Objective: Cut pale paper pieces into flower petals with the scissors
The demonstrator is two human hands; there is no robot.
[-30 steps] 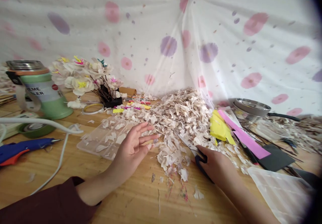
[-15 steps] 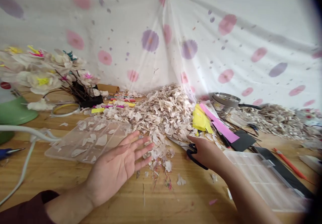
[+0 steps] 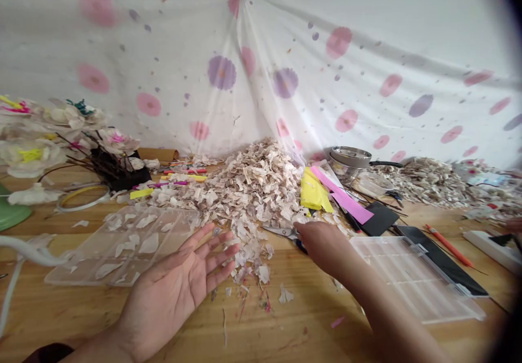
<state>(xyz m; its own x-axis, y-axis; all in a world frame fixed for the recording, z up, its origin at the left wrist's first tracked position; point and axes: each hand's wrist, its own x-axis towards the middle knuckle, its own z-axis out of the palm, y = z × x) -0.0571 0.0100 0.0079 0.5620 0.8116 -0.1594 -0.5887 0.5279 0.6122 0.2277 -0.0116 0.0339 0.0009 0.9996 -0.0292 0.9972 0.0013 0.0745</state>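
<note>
My left hand [image 3: 173, 284] is held palm up above the table, fingers stretched apart and nothing in it. It lies near the right edge of a clear compartment tray [image 3: 84, 246] that has several pale petal-like flakes on it. My right hand [image 3: 328, 247] is closed over the dark handles of a pair of scissors [image 3: 281, 231], and its fingers are partly hidden. The metal blades point left into the foot of a big heap of pale, dry, petal-like flakes [image 3: 261, 180]. Loose flakes spill toward me between my hands.
Right of the heap are yellow paper [image 3: 314, 191], a pink strip [image 3: 345, 197], a metal pan [image 3: 350, 156] and another clear compartment box [image 3: 411, 281]. An orange pen [image 3: 448, 245] and a white power strip [image 3: 493, 248] lie farther right. Handmade flowers [image 3: 116, 142] stand left.
The view has swung a little to the right. My right hand now covers more of the scissors' handles. My left hand stays open, palm up.
</note>
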